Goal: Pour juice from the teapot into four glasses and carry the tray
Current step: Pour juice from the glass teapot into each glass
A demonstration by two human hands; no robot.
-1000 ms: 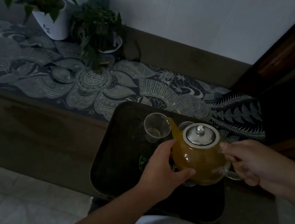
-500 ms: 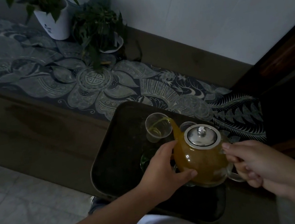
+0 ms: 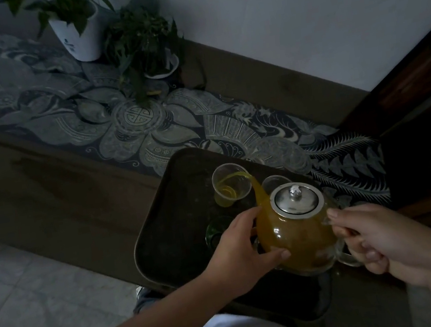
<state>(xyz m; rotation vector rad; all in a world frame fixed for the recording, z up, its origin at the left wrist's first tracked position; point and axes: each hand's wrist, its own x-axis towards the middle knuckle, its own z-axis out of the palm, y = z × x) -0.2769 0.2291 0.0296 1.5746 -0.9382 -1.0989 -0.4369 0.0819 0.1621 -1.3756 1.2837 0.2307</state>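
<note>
Bare tray lying open left of the glass; teapot and both hands crowding its right.

Left arm: bare forearm entered from the lower left edge and ran up and to the right, wrist straight. Left hand: palm against the side of the teapot, fingers laid along the glass toward the spout, thumb stretched across the near side of the belly, all digits nearly straight.

Right arm: bare forearm entered from the lower right corner, angled up and to the left. Right hand: fingers curled round the teapot's handle, thumb lying on top and pointing toward the lid, knuckles turned outward to the right.
</note>
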